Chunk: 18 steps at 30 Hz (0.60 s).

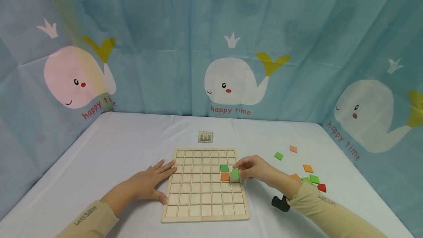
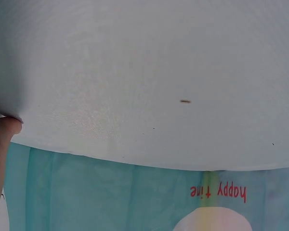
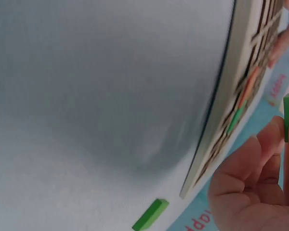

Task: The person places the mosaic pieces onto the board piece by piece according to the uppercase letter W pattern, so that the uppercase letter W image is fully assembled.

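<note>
Backdrop: a blue curtain [image 1: 158,47], printed with whales and "happy time".
Counter [image 1: 142,139]: covered by a white cloth.
Board [image 1: 196,198]: laid flat and divided into square cells; a green tile [image 1: 224,168] and an orange tile [image 1: 225,176] are set in adjoining cells.
Left hand [image 1: 150,183]: fingers spread, rested at the board's left edge; nothing is gripped.
Right hand [image 1: 257,170]: nearly closed, a light green tile [image 1: 235,174] being pinched between thumb and finger.
Pinched tile: held at the board's rightmost column, beside the orange tile; whether the board is touched cannot be told.
Loose tiles [image 1: 314,179]: scattered to the right, partly hidden by the forearm.
Card [image 1: 205,137]: placed beyond the board.
</note>
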Each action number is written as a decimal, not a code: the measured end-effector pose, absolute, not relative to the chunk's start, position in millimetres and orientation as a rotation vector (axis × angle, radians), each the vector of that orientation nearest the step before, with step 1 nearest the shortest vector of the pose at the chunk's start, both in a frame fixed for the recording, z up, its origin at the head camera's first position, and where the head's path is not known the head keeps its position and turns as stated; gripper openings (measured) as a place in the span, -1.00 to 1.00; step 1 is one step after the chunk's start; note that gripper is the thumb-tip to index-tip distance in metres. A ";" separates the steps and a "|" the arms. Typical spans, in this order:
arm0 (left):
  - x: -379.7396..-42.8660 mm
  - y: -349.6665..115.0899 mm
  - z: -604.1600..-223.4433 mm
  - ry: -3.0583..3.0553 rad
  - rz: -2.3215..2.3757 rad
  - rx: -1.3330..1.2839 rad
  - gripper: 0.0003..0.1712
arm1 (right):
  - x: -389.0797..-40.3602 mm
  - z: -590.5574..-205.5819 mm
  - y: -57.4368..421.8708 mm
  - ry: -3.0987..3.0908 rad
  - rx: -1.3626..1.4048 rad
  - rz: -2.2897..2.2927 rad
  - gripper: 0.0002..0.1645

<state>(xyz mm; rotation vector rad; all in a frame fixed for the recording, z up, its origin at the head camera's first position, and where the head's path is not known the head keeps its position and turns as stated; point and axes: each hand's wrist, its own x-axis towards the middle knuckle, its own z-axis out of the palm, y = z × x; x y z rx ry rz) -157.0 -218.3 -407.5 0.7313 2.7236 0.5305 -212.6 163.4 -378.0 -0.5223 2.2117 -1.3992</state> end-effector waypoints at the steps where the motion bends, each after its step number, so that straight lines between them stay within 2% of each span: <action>1: -156.9 -218.5 -407.4 2.725 0.531 0.731 0.21 | -211.4 -378.6 161.8 2.224 -0.522 -1.384 -0.71; 18: -157.6 -219.5 -408.0 2.734 0.543 0.783 0.22 | -201.9 -389.6 143.5 2.263 -0.510 -1.334 -0.79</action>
